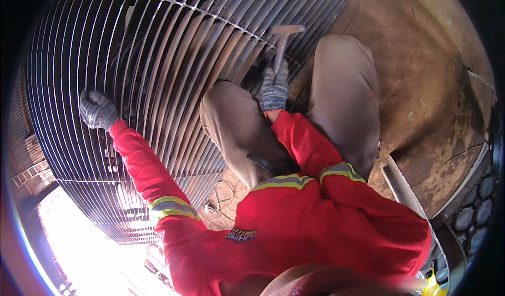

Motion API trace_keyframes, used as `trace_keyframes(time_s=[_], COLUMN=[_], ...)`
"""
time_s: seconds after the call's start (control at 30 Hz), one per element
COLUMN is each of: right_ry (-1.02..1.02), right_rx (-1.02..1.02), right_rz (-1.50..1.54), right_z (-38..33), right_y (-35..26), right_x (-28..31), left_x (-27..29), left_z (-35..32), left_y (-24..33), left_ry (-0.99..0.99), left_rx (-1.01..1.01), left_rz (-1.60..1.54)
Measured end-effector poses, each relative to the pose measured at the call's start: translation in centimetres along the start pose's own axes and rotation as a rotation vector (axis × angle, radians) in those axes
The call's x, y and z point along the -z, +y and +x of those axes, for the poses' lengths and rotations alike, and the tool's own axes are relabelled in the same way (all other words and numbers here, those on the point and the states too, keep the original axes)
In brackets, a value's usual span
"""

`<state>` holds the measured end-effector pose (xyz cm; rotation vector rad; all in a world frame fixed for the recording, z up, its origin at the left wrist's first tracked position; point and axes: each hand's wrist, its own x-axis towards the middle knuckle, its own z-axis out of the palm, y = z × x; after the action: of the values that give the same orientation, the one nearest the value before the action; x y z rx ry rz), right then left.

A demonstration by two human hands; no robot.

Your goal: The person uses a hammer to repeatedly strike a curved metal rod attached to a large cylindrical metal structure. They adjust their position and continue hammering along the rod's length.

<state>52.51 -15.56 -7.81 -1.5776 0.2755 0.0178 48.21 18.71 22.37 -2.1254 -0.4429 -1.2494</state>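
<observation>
**rustbucket:** Two gloved hands on the job, both in grey knit gloves with red sleeves. The left hand (97,109) is stretched way out to the side, fingers curled onto the bars of a big curved metal grate (158,64). Looks like it's gripping one of the thin bars, touching it for sure.

**slagpile:** And the other one?

**rustbucket:** The right hand (274,88) is closed tight around the handle of a hammer (283,38). The hammer points up and away from that hand, its head sitting just over the edge of the grate, a bit blurry. Can't tell if the head is touching the bars or not.

**slagpile:** What's around the hands?

**rustbucket:** Tan-trousered knees (342,85) sit either side of the right hand, one just left of it, one just right. Rusty brown metal floor (436,59) spreads out beyond the right knee. Below the left arm, near the body, a thin white cord (223,198) lies looped on the floor. Bright daylight shows past the grate, under the left elbow.
</observation>
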Motion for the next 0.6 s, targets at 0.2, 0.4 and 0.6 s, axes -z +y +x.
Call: trace_keyframes(time_s=[0.2, 0.4, 0.6], right_ry=[-0.092, -0.108, -0.017], right_rx=[-0.078, -0.056, -0.104], right_rz=[0.019, -0.152, 0.216], right_z=[0.7, 0.6, 0.1], right_y=[-0.5, -0.4, -0.3], right_x=[0.7, 1.9, 1.8], left_x=[0.2, 0.5, -0.2], left_z=[-0.1, -0.1, -0.6], left_y=[0.5, 0.0, -0.4], left_ry=[-0.027, -0.075, 0.017], left_rx=[0.039, 0.081, -0.013], left_rz=[0.014, 0.021, -0.038])
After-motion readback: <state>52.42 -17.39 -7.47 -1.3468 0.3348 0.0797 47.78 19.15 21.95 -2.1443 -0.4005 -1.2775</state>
